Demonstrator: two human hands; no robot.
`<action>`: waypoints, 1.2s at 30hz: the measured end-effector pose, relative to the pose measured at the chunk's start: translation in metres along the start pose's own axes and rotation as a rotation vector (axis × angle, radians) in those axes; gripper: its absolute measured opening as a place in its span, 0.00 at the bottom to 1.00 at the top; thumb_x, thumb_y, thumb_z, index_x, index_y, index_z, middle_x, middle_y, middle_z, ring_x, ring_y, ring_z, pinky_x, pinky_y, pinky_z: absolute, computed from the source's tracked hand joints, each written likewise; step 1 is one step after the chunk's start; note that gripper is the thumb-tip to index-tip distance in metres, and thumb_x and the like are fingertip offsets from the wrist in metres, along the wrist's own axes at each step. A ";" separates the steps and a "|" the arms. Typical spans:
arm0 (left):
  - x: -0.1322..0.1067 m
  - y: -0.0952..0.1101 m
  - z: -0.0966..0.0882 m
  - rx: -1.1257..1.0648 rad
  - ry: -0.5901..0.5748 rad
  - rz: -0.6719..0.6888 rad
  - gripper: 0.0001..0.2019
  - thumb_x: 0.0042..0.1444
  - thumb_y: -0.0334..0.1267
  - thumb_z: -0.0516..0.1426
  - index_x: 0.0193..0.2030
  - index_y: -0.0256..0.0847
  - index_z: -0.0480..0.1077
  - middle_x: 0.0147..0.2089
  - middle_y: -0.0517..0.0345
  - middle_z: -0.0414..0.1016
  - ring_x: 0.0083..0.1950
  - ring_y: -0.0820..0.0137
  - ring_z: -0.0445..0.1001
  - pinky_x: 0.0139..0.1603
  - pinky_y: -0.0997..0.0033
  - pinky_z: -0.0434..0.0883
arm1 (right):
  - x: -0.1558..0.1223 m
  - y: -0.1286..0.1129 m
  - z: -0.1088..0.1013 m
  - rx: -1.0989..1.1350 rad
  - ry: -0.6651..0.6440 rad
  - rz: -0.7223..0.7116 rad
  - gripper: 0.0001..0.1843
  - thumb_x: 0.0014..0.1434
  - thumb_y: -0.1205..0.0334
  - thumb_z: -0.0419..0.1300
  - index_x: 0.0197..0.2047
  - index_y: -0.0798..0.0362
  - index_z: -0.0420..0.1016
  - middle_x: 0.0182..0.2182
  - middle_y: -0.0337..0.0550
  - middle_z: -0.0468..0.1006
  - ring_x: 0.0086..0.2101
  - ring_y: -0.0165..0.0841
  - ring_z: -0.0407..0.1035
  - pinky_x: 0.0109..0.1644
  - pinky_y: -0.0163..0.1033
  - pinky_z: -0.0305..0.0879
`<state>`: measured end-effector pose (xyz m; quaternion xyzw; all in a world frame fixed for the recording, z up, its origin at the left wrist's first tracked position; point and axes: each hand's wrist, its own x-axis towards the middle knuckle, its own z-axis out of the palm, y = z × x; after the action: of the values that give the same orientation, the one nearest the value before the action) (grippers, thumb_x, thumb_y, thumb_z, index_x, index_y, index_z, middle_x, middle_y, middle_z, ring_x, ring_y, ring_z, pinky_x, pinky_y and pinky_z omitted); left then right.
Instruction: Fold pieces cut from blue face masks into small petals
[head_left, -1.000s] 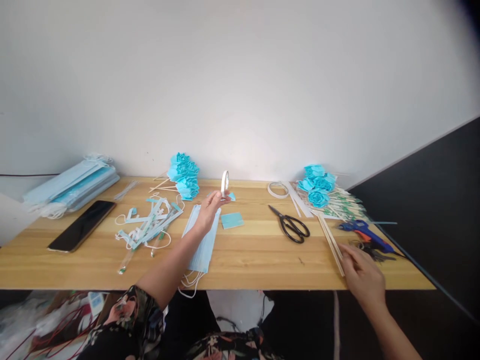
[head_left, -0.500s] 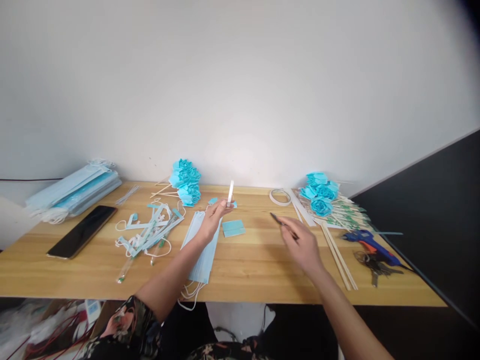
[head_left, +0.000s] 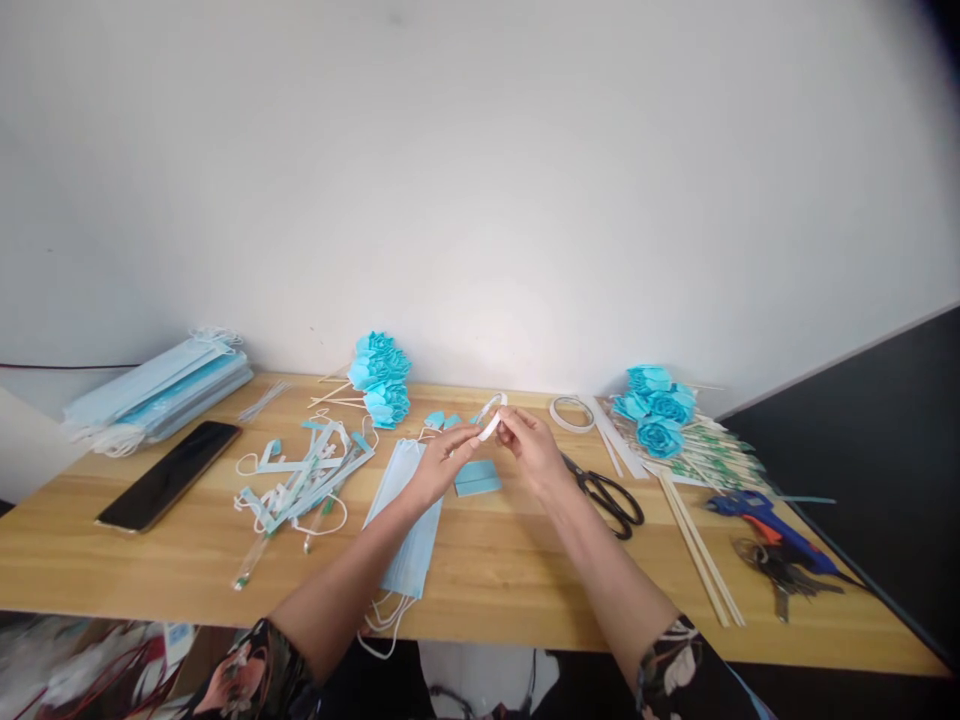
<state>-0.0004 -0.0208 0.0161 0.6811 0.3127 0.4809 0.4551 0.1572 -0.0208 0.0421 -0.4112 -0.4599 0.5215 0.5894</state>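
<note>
Tape roll hangs above the desk, left hand and right hand both clamped on it; black scissors lie farther to the right.

bare wood is lying open along the near middle of the table, between the mask and the sticks, but the right forearm is crossing above it. the left hand and right hand, with the tape roll between them, are blocking the centre. behind them, a strip of wood is running between the left flowers and the tape ring, with the wall closing it off. scissors are standing in the way beside the right wrist. a narrow lane is opening between the phone and the heap of strips.
</note>
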 end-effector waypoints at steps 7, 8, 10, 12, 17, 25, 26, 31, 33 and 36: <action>-0.003 -0.003 0.007 -0.010 -0.005 -0.012 0.16 0.54 0.45 0.58 0.46 0.42 0.77 0.43 0.48 0.76 0.42 0.63 0.73 0.43 0.64 0.70 | 0.003 0.003 -0.006 0.178 -0.036 0.087 0.21 0.50 0.46 0.65 0.19 0.52 0.66 0.17 0.34 0.62 0.22 0.27 0.57 0.28 0.35 0.58; -0.003 -0.002 0.007 -0.017 -0.004 -0.017 0.15 0.55 0.46 0.58 0.45 0.42 0.77 0.41 0.49 0.76 0.40 0.64 0.73 0.41 0.65 0.69 | 0.002 0.005 -0.006 0.168 -0.056 0.089 0.20 0.50 0.46 0.65 0.20 0.52 0.67 0.17 0.34 0.62 0.22 0.27 0.57 0.29 0.35 0.58; -0.003 0.000 0.007 -0.005 0.000 -0.018 0.14 0.55 0.46 0.57 0.42 0.42 0.78 0.38 0.50 0.76 0.37 0.65 0.72 0.39 0.66 0.69 | 0.000 0.012 -0.008 0.153 -0.093 0.093 0.20 0.49 0.46 0.65 0.21 0.53 0.68 0.18 0.34 0.63 0.22 0.27 0.58 0.29 0.35 0.59; -0.002 0.001 0.005 0.047 0.036 -0.005 0.13 0.55 0.46 0.57 0.38 0.42 0.79 0.34 0.51 0.75 0.35 0.66 0.71 0.37 0.67 0.67 | 0.000 0.021 -0.011 0.153 -0.098 0.083 0.19 0.49 0.47 0.66 0.22 0.53 0.69 0.19 0.34 0.64 0.23 0.28 0.58 0.30 0.36 0.59; 0.000 -0.001 -0.001 0.108 0.210 -0.013 0.12 0.56 0.46 0.57 0.35 0.42 0.77 0.28 0.57 0.71 0.31 0.69 0.66 0.33 0.70 0.64 | 0.003 0.024 -0.024 0.067 -0.014 -0.008 0.18 0.54 0.44 0.60 0.34 0.52 0.76 0.23 0.37 0.68 0.24 0.29 0.60 0.30 0.36 0.61; 0.001 -0.012 -0.003 -0.028 0.289 -0.112 0.10 0.54 0.44 0.58 0.35 0.40 0.76 0.25 0.61 0.68 0.28 0.72 0.66 0.33 0.73 0.64 | -0.030 -0.039 -0.082 -0.866 0.059 -0.288 0.15 0.61 0.52 0.54 0.45 0.49 0.76 0.34 0.43 0.80 0.34 0.36 0.73 0.39 0.40 0.66; 0.001 -0.012 -0.003 -0.041 0.296 -0.117 0.10 0.54 0.44 0.58 0.35 0.40 0.76 0.25 0.61 0.68 0.28 0.73 0.66 0.32 0.73 0.64 | -0.038 -0.041 -0.095 -1.022 0.061 -0.287 0.14 0.61 0.54 0.54 0.45 0.48 0.77 0.36 0.43 0.80 0.35 0.37 0.73 0.39 0.40 0.65; 0.001 -0.009 -0.003 -0.108 0.312 -0.116 0.11 0.54 0.44 0.58 0.36 0.39 0.75 0.25 0.61 0.70 0.27 0.74 0.66 0.33 0.73 0.65 | -0.071 -0.019 -0.147 -1.558 0.067 -0.276 0.10 0.60 0.60 0.54 0.39 0.48 0.77 0.34 0.46 0.81 0.34 0.38 0.74 0.35 0.39 0.63; 0.001 -0.010 -0.004 -0.144 0.312 -0.126 0.12 0.55 0.45 0.58 0.36 0.38 0.75 0.25 0.61 0.71 0.26 0.74 0.66 0.32 0.73 0.65 | -0.080 -0.007 -0.153 -1.648 0.057 -0.250 0.10 0.58 0.62 0.55 0.42 0.49 0.76 0.33 0.46 0.80 0.33 0.39 0.73 0.34 0.38 0.63; 0.002 -0.010 -0.005 -0.207 0.289 -0.136 0.14 0.56 0.46 0.57 0.36 0.36 0.74 0.25 0.60 0.70 0.26 0.75 0.66 0.30 0.74 0.65 | -0.085 0.004 -0.151 -1.696 0.036 -0.182 0.15 0.57 0.67 0.54 0.47 0.52 0.74 0.35 0.49 0.79 0.37 0.41 0.72 0.39 0.40 0.63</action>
<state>-0.0046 -0.0134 0.0080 0.5317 0.3691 0.5714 0.5046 0.3004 -0.1057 -0.0073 -0.6833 -0.7165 -0.0553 0.1289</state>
